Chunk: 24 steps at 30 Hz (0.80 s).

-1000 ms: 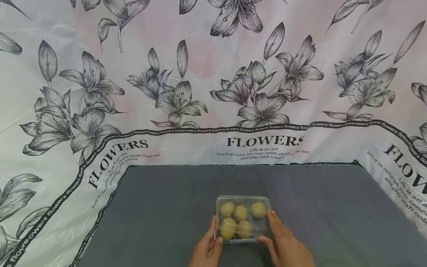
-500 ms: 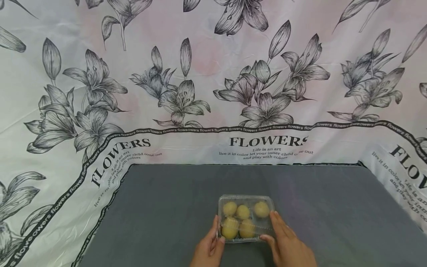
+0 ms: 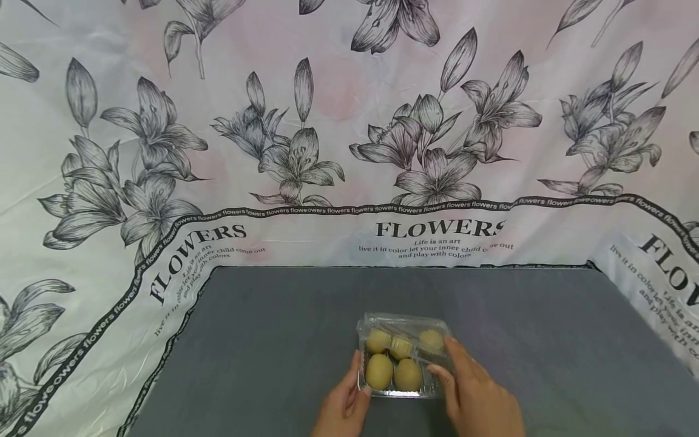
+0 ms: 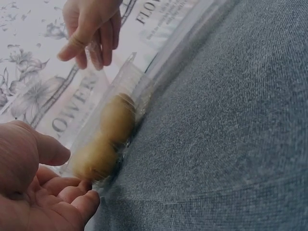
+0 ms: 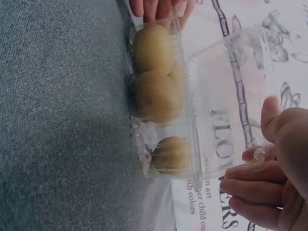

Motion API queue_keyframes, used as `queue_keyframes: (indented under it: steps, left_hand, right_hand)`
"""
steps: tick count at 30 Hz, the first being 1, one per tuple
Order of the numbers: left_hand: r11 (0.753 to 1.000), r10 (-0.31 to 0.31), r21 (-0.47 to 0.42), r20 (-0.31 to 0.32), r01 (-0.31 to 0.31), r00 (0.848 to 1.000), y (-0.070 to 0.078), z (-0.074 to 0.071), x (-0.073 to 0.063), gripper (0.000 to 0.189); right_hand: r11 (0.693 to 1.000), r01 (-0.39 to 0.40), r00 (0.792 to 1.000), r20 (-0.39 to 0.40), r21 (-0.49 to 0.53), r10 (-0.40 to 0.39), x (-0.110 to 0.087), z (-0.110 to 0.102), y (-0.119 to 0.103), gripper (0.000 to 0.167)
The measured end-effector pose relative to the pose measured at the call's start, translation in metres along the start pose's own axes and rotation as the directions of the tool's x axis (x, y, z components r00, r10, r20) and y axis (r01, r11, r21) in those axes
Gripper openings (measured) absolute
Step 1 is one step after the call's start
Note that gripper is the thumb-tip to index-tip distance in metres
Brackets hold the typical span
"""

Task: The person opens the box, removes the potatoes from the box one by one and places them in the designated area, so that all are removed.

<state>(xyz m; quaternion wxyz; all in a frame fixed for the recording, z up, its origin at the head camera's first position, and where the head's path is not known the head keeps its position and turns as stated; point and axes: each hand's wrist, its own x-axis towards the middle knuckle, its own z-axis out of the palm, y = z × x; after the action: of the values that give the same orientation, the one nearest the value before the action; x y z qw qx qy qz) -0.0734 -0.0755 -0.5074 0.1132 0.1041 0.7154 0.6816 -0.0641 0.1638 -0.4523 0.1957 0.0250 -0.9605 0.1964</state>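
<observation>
The box (image 3: 401, 394) is seen on the grey table (image 3: 273, 346), low and just right of centre in the head view. Five yellow fruits (image 3: 379, 371) are held in it: three are ranged along the back and two are set at the front left, with a gap left at the front right. The box's left side, near the front corner, is gripped by the left hand (image 3: 344, 397), its thumb and bent fingers closed around the wall. In the right wrist view, the tips of that hand are seen at the top of the frame, against the box's end. The clear lid (image 5: 221, 72) is tilted up from the box, and its edge is pinched between the thumb and fingers of the right hand (image 3: 480, 394), seen at the lower right of the head view. In the left wrist view, that hand is raised above the box at the top of the frame. The upper part of the head view is filled by a flower-printed cloth (image 3: 327, 121), lettered "FLOWERS".
</observation>
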Motion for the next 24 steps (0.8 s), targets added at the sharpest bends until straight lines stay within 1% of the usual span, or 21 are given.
queue_keyframes:
  steps: [2, 4, 6, 10, 13, 16, 20, 24]
  left_hand:
    - [1.000, -0.001, 0.006, 0.001, 0.001, 1.000, 0.000, 0.000, 0.000, 0.071]
    - [1.000, 0.009, 0.008, 0.005, -0.009, 1.000, -0.001, 0.001, 0.001, 0.072]
    - [1.000, 0.017, 0.002, 0.005, -0.017, 1.000, -0.001, 0.001, 0.001, 0.072]
    - [1.000, 0.012, -0.009, 0.002, -0.012, 1.000, -0.001, 0.000, 0.001, 0.072]
    - [1.000, -0.005, -0.017, -0.001, 0.005, 1.000, -0.001, 0.000, 0.001, 0.072]
    - [1.000, -0.007, -0.021, -0.001, 0.007, 1.000, -0.001, 0.000, 0.001, 0.073]
    - [1.000, -0.011, -0.019, 0.005, 0.011, 1.000, -0.001, 0.000, 0.001, 0.072]
    - [1.000, -0.029, -0.009, 0.001, 0.029, 1.000, -0.002, 0.000, 0.003, 0.073]
  right_hand:
    - [1.000, -0.022, 0.999, 0.032, 0.008, 0.022, 0.000, -0.002, 0.000, 0.057]
    - [0.999, -0.033, 0.999, 0.038, 0.025, 0.032, 0.000, -0.004, 0.001, 0.058]
    - [0.998, -0.034, 0.999, 0.017, 0.052, 0.033, 0.000, -0.004, 0.003, 0.058]
    - [0.993, -0.028, 0.999, -0.034, 0.113, 0.032, 0.003, -0.005, 0.006, 0.057]
    - [0.987, -0.027, 0.999, -0.039, 0.159, 0.034, 0.006, -0.007, 0.008, 0.057]
    - [0.979, -0.025, 0.999, -0.033, 0.205, 0.032, 0.010, -0.010, 0.009, 0.057]
    - [0.972, -0.012, 0.999, -0.033, 0.234, 0.021, 0.015, -0.013, 0.010, 0.057]
    - [0.970, 0.018, 0.998, -0.058, 0.241, -0.004, 0.021, -0.015, 0.011, 0.055]
